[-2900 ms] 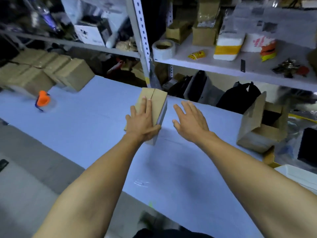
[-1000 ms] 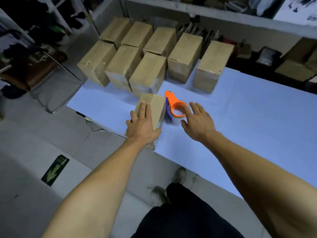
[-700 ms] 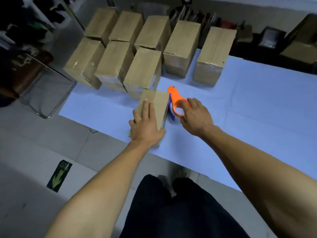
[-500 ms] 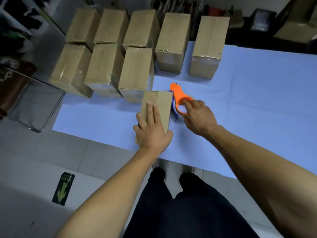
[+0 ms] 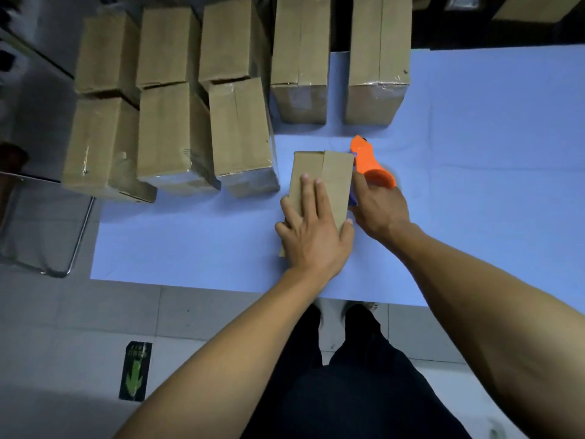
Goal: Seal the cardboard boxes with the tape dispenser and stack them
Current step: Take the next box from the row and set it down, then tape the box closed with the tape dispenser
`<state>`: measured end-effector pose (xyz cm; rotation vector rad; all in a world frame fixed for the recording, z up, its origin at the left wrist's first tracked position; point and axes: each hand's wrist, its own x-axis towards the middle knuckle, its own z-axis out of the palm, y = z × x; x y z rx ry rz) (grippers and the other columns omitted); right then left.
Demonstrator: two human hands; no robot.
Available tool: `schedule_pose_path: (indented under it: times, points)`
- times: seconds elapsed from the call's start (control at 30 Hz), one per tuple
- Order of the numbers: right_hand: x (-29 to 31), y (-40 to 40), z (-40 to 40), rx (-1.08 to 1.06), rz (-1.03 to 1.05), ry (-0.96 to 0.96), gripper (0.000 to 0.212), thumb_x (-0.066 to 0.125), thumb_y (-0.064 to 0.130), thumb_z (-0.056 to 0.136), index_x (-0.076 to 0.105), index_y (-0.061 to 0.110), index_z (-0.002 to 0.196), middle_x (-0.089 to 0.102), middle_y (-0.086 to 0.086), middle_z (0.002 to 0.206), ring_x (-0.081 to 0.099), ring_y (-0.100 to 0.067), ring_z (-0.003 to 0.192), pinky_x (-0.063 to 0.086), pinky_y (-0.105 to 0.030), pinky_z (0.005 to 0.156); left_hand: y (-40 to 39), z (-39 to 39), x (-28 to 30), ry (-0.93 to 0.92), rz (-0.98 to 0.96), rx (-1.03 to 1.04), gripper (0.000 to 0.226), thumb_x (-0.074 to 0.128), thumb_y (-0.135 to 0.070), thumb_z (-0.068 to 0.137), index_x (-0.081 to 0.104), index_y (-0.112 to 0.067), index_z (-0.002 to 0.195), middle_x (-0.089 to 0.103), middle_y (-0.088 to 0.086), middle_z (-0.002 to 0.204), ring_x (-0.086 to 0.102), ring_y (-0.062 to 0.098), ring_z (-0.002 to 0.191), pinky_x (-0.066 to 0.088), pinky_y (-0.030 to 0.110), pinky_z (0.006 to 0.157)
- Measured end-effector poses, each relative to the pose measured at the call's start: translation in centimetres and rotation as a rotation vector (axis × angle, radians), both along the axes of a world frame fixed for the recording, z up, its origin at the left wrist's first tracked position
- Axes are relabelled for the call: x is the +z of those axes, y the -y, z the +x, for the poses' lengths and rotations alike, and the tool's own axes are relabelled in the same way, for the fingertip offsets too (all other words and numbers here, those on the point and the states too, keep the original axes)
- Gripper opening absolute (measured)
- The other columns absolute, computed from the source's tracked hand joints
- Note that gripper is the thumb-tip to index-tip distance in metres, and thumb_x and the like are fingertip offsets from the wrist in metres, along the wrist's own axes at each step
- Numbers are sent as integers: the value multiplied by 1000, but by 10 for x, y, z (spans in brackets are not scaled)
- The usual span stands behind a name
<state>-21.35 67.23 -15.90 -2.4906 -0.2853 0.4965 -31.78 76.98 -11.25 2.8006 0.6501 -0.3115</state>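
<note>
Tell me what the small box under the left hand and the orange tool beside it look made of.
Small box: plain brown cardboard, matte, with a bare centre seam between its flaps. Tape dispenser: probably moulded plastic, smooth uniform orange with a blue part; the right hand hides much of it.

Packing room: rows of taped cartons (image 5: pixel 237 128)

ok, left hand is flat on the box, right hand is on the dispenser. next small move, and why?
Probably lift the orange tape dispenser onto the far end of the box seam. The right hand already grips it beside the box, the left hand presses the flaps shut, and no tape shows on this seam.
</note>
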Motion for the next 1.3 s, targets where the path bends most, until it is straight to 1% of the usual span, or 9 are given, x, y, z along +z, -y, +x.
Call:
schedule_pose_path:
  times: [0.07,0.17,0.3,0.43,0.57,0.7,1.0,1.2,1.3]
  points:
    - [-3,11,1,131,-135,78,81,54,26,92,6,38,156,55,0,81,47,-24,67,28,-26,49,-1,3,2,-4,-17,-28,79,17,-56,92,7,-16,160,-9,-1,167,17,41,142,35,50,93]
    - [-8,30,0,242,-338,68,61,62,18,83,32,10,136,61,-10,84,51,-33,66,28,-30,48,-1,11,9,29,-73,-134,67,32,-45,103,10,-19,160,-5,-2,168,27,40,134,44,50,91]
    - [-12,36,0,128,-265,36,43,59,22,90,36,4,122,59,-16,80,55,-35,65,30,-30,49,-9,23,13,76,-55,-250,60,39,-47,102,29,-22,155,22,1,161,39,36,117,51,44,75]
    - [-23,32,6,62,-209,24,45,55,21,92,30,12,128,61,-15,77,57,-36,66,41,-38,49,-32,32,-5,290,-27,-309,47,47,-45,90,63,-17,125,55,10,122,49,35,99,52,45,80]
    - [-29,29,7,73,-200,-3,78,54,8,91,8,24,151,59,-13,81,57,-35,68,44,-41,50,-40,35,-18,282,-164,-360,50,50,-40,90,55,-9,128,46,17,138,34,37,135,34,57,111]
    - [-10,39,4,100,-267,-3,90,54,-1,83,8,16,158,49,-15,92,49,-34,75,26,-35,52,-45,37,-22,123,-272,-371,69,40,-36,100,11,-15,159,-5,-1,168,-13,19,153,-2,48,123]
    - [54,68,15,-86,-61,190,61,50,19,77,48,19,138,65,-7,97,52,-30,80,42,-35,64,-9,44,-12,72,-235,-196,66,33,-36,106,3,-14,160,-12,-3,167,-17,18,152,14,56,120]
    - [117,77,22,-99,21,191,60,48,40,74,53,29,132,66,6,100,60,-23,86,47,-31,73,-18,65,19,88,76,-433,67,38,-67,95,41,-20,142,35,5,150,33,32,128,34,43,97]
    - [134,75,29,-98,24,141,52,66,53,79,57,33,126,67,9,104,61,-21,93,48,-32,78,-39,66,19,35,-49,-526,75,49,-68,91,37,-22,149,29,9,151,16,33,145,21,45,116]
